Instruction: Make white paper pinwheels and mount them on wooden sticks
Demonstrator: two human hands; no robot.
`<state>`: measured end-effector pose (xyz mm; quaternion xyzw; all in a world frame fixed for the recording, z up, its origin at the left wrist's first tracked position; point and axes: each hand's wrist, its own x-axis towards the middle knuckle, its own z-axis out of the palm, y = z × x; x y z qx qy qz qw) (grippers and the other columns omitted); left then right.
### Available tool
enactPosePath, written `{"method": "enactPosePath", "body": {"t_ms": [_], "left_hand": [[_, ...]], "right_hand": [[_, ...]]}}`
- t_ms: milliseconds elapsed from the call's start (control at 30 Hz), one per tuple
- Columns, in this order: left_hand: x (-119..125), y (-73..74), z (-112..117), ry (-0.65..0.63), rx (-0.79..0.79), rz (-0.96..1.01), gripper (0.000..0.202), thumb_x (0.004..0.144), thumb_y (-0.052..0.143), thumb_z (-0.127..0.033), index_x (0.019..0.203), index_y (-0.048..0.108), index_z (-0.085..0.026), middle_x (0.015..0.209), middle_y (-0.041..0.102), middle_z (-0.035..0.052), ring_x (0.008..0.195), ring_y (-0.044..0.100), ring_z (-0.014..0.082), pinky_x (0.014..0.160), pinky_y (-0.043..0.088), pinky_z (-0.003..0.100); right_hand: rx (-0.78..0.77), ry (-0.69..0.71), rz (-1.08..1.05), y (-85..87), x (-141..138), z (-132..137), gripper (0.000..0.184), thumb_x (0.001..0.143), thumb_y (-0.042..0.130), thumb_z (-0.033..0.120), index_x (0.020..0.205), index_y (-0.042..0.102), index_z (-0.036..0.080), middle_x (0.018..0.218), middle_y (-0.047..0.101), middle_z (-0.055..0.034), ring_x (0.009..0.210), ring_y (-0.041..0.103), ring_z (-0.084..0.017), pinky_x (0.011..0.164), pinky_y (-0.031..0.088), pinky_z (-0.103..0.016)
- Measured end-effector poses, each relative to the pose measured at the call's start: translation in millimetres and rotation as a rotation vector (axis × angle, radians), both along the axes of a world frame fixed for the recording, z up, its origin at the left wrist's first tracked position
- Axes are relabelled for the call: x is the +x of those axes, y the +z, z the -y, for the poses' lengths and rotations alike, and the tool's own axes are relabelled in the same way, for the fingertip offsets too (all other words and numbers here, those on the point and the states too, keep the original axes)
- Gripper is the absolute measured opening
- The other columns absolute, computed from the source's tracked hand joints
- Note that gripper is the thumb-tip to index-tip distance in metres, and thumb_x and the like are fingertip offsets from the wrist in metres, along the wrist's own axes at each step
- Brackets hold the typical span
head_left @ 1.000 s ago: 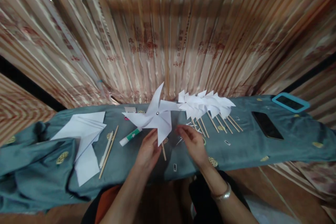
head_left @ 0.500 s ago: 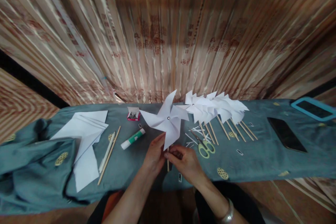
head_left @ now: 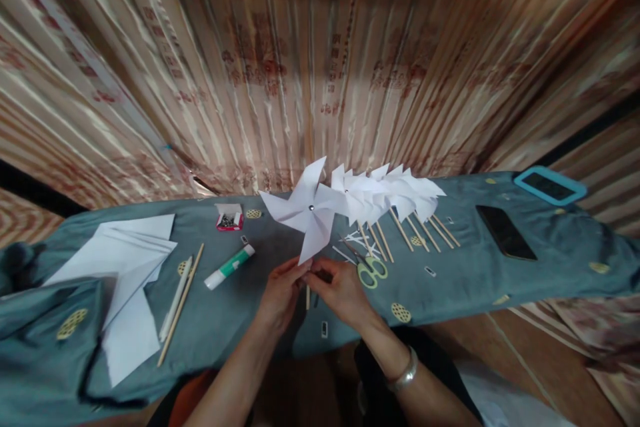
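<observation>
Head view: above the cloth [head_left: 475,300], a paper pinwheel [head_left: 311,217] is held by its stick [head_left: 308,297], pinched in the left hand [head_left: 280,293] and right hand [head_left: 344,290], seemingly to keep the blades clear; nearby pinwheels [head_left: 387,193] are overlapped, perhaps saving space.

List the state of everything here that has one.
Pinwheel: folded, pinned, held by left hand and right hand
Other pinwheels: overlapping in a row
Pin box: open
Glue stick: lying on its side
Scissors: lying flat, blade opening unclear
Paper: piled loosely
Loose stick: bare
Phone: screen dark
Blue device: screen dark
</observation>
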<state>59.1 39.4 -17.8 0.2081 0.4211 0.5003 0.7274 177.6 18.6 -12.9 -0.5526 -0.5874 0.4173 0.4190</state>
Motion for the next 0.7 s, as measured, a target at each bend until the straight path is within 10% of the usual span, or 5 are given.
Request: {"method": "enactPosePath", "body": {"t_ms": [267,433,700], "left_hand": [[-5.0,12.1,-0.4,0.014,-0.049,-0.029,0.040,0.036,0.093,-0.025,0.069,0.076,-0.012,0.066,0.072,0.0028,0.061,0.060,0.0080,0.062,0.048,0.017],[-2.1,8.4,4.2,-0.030,-0.050,-0.092,0.038,0.036,0.092,-0.026,0.068,0.076,-0.011,0.066,0.071,0.0044,0.058,0.058,0.0081,0.057,0.045,0.017],[1.4,4.5,7.4,-0.110,-0.064,-0.124,0.039,0.034,0.093,-0.023,0.068,0.077,-0.012,0.059,0.067,0.0021,0.052,0.053,0.0060,0.052,0.042,0.016]], "right_hand": [[0.221,-0.250,-0.004,17.7,40.3,-7.5,0.026,0.082,0.062,0.040,0.066,0.066,0.020,0.057,0.062,0.0013,0.053,0.053,-0.012,0.053,0.041,-0.024],[0.328,-0.556,-0.023,23.3,78.0,-14.7,0.023,0.079,0.066,0.035,0.096,0.069,0.020,0.083,0.072,-0.0042,0.074,0.064,-0.018,0.074,0.049,-0.032],[0.296,-0.505,-0.149,17.7,82.0,-29.6,0.022,0.072,0.071,0.032,0.090,0.072,0.020,0.077,0.073,-0.0031,0.070,0.065,-0.017,0.069,0.051,-0.032]]}}
